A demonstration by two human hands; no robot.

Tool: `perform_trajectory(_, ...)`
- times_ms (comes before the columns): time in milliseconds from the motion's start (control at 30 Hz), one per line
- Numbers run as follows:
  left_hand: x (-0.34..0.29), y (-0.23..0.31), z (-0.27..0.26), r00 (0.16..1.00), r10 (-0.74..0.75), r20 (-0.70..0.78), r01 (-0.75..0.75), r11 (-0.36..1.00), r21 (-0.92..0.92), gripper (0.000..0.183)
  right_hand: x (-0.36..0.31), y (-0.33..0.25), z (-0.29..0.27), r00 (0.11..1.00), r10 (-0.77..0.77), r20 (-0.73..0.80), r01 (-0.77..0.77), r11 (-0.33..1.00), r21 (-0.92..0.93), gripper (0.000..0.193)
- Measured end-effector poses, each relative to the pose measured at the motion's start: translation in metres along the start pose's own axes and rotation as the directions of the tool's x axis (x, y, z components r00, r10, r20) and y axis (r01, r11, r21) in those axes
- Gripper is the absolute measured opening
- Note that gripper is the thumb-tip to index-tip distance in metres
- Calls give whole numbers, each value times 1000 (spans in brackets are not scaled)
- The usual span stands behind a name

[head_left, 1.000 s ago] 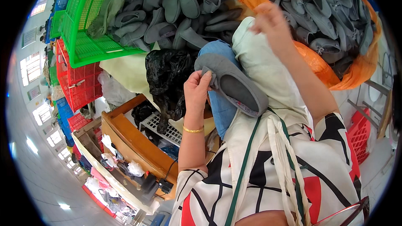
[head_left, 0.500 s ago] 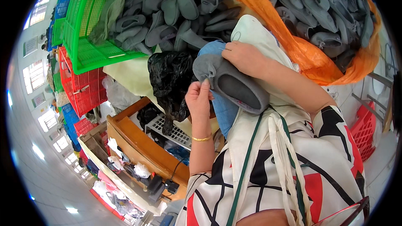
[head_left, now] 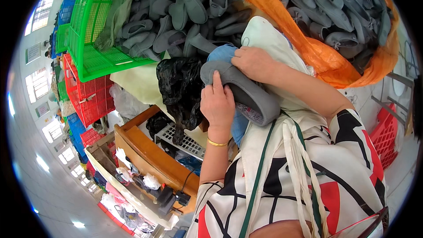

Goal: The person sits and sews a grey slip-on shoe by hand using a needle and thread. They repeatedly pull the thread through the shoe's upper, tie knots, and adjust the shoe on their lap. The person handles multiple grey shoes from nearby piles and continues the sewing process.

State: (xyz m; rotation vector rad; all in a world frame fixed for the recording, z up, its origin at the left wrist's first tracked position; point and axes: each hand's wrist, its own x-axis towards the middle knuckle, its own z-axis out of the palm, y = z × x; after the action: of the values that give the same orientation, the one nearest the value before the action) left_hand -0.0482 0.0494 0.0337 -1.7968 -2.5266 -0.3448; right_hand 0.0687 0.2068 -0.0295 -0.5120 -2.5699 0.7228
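Note:
A grey slip-on shoe (head_left: 260, 101) rests across my lap, its opening facing up and a patterned insole partly showing. My left hand (head_left: 217, 105) holds it near the toe, index finger laid over the upper and the other fingers curled at the opening's edge. At the toe's far side, the closed fingers of my right hand (head_left: 253, 64) touch or nearly touch the shoe; what they pinch is hidden. A thin dark loop, like thread, shows on the white cloth (head_left: 264, 33) just beyond that hand. Blue trousers (head_left: 222, 53) show beside the shoe.
Ahead lies a heap of grey shoes (head_left: 191, 6) beside a green plastic crate (head_left: 90, 31). An orange sack (head_left: 304, 48) at the right holds more. Left are a black plastic bag (head_left: 178, 88), red crates (head_left: 90, 99) and a wooden drawer unit (head_left: 150, 145) with a cable.
My left hand has gone from pinching the bow at the shoe's upper to laying its index finger over the toe. The shoe has tilted, showing more insole. My right hand has shifted slightly.

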Motion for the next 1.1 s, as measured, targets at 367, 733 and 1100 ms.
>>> perform_trajectory(367, 1, -5, 19, 972, -191, -140, 122, 911, -395, 50, 47, -43, -4, 843, 516, 155, -169, -20, 985, 32)
perform_trajectory(733, 16, -28, 24, 961, 138, -241, -221, 907, -360, 39, 28, -82, -52, 856, 469, 216, -153, -169, 974, 40)
perform_trajectory(1100, 37, 2, 36, 886, 432, -168, -455, 739, -497, 35, -45, -120, -73, 853, 520, 47, -234, 300, 925, 33)
